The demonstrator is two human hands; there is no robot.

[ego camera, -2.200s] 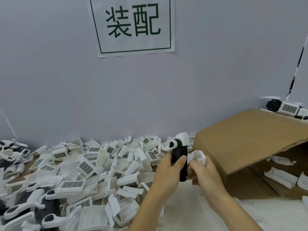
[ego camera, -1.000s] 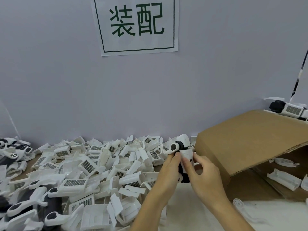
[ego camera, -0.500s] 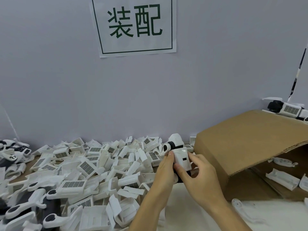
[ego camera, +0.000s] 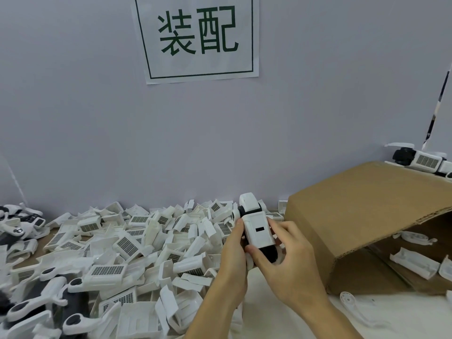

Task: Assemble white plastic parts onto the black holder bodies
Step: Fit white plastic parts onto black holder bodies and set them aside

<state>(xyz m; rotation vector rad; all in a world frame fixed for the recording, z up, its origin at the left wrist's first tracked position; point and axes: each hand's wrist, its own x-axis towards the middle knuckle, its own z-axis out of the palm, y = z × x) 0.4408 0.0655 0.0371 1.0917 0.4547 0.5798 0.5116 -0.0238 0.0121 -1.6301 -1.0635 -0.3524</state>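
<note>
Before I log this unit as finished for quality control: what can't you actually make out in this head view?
- Black holder body: mostly hidden by the white cover and right hand; whether the cover is fully seated is unclear.
- Left hand: fingers hidden behind the part.
- Cardboard box: inside cut off by the right edge.
- Pile of white parts: bottom-left blurred.

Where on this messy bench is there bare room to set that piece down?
The pale strip of table near the person, between the pile of white parts and the cardboard box, looks free, apart from a white ring piece by the box. The whole left side is heaped with parts.
</note>
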